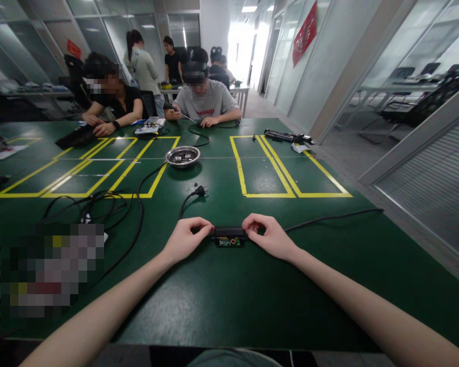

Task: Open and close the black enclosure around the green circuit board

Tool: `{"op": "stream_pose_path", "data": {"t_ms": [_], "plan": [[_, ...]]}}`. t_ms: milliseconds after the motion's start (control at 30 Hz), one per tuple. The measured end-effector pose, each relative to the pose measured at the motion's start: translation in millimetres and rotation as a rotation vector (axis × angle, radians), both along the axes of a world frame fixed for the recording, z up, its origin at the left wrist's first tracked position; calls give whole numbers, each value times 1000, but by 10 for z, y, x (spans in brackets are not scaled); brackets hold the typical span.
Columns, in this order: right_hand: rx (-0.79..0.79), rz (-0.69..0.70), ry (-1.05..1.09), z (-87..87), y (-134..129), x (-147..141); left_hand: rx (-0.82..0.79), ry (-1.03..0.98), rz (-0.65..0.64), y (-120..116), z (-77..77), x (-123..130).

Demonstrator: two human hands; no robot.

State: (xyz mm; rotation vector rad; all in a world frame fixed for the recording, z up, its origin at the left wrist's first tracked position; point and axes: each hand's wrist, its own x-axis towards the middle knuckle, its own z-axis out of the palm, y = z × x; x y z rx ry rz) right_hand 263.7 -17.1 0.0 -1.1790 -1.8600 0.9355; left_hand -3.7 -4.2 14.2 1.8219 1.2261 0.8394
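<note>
A small black box-shaped adapter casing (228, 231) lies on the green table, with a green circuit board (229, 242) showing along its near side. My left hand (189, 235) pinches the casing's left end between thumb and fingertips. At the right end, my right hand (270, 235) grips it the same way, its fingers curled. A black cable (331, 218) runs out to the right from behind my right hand. Beyond my left hand lies a black power plug (200, 191), its cord leading down behind the hand.
On the green table (199, 311) are a metal bowl (182, 157) with small metal parts, coiled black cables (107, 201) at left, a blurred-out object (57, 270), yellow tape outlines and a black tool-like item (288, 136). Two people sit across the table.
</note>
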Motion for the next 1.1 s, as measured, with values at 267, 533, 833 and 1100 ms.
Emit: {"op": "stream_pose_path", "data": {"t_ms": [267,533,833,1100], "plan": [[128,81,-58,8,-22,-5,46,49,-41,-32,16,5],[546,311,-271,62,-104,-7,374,252,-292,-121,-24,-3],[644,245,-265,31,-84,-40,362,224,-256,-106,-30,-23],[448,204,-231,30,-73,-41,338,245,-222,-98,-19,-3]]}}
